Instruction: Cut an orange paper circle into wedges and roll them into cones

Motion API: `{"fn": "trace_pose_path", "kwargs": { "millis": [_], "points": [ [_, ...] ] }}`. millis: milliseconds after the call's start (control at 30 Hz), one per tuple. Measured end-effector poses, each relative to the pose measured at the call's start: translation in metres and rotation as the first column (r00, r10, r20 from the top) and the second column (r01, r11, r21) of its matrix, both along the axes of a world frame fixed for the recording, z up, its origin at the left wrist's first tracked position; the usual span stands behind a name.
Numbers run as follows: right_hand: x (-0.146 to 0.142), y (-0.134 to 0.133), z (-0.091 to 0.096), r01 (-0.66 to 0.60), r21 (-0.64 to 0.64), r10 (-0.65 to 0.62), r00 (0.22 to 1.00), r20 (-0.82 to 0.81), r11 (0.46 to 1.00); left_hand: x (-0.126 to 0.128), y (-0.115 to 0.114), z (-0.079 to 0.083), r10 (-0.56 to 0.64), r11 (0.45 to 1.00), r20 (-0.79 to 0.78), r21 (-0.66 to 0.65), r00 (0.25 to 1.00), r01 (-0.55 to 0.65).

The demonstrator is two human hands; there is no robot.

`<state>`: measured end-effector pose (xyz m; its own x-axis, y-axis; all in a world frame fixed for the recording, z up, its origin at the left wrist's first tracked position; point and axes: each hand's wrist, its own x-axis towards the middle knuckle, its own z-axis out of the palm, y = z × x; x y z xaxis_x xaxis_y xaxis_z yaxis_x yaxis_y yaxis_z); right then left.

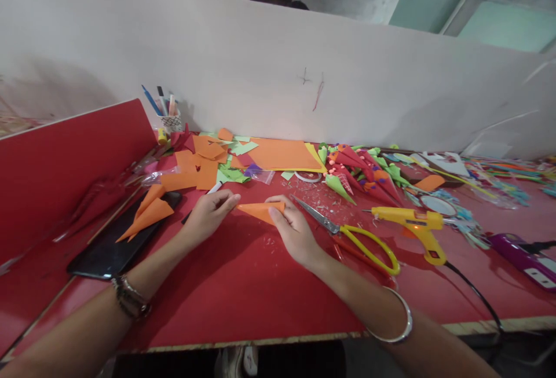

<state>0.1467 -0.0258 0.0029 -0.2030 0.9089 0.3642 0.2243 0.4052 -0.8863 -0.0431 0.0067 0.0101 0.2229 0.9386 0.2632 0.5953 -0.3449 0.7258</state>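
An orange paper cone (257,211) lies sideways between my hands, just above the red table. My right hand (292,224) is closed around its wide end, thumb in front. At the narrow tip, my left hand (211,211) pinches with thumb and fingertips. Close to the right hand are scissors (369,245) with yellow handles, blades pointing to the far left. Left of my left hand, folded orange paper cones (150,213) rest on a black phone (115,245). A white-capped pen (215,187) is partly hidden behind the left hand.
A yellow glue gun (408,219) lies at the right, its cord running over the front edge. Finished paper cones (354,161) are heaped at the back. Orange sheets (278,154) and scraps lie behind my hands. A purple power strip (516,253) sits far right; a pen cup (170,120) stands back left.
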Motion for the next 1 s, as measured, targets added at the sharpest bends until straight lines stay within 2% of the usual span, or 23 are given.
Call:
{"fn": "trace_pose_path", "kwargs": {
  "millis": [100,200,300,367,467,533,800,900,1000],
  "points": [
    [0.0,0.001,-0.001,0.019,0.015,-0.018,1.0,-0.013,1.0,-0.003,0.001,0.001,0.081,0.997,0.056,0.0,0.995,-0.082],
    [0.0,0.001,-0.001,0.019,0.032,-0.019,1.0,0.019,0.999,-0.005,0.001,0.002,0.107,0.994,0.109,-0.026,0.988,-0.105],
    [0.0,0.001,-0.001,0.013,0.039,-0.015,0.999,0.037,0.999,-0.004,0.001,0.0,0.102,0.992,0.126,-0.089,0.987,-0.091],
    [0.0,0.001,-0.001,0.013,0.049,-0.015,0.999,0.031,0.999,-0.002,0.001,-0.002,0.098,0.991,0.201,-0.113,0.975,-0.076],
    [0.0,0.0,0.0,0.011,0.058,-0.012,0.999,0.031,0.998,0.002,0.001,-0.004,0.068,0.995,0.371,-0.092,0.926,-0.036],
    [0.0,0.0,0.0,0.009,0.06,-0.01,1.0,0.029,0.998,0.004,-0.001,-0.003,0.03,0.998,0.404,-0.068,0.914,-0.003],
    [0.001,0.002,-0.001,0.046,0.055,-0.047,0.999,0.003,0.997,0.003,-0.008,0.002,0.046,0.996,0.169,-0.082,0.985,-0.033],
    [0.0,0.002,-0.002,0.05,0.07,-0.049,0.999,-0.006,0.996,0.005,-0.01,0.001,-0.04,0.992,0.164,-0.109,0.986,0.059],
    [-0.002,0.001,-0.002,0.038,0.095,-0.038,0.999,-0.006,0.995,0.007,-0.012,-0.001,-0.194,0.959,0.127,-0.186,0.973,0.215]
  ]
}}
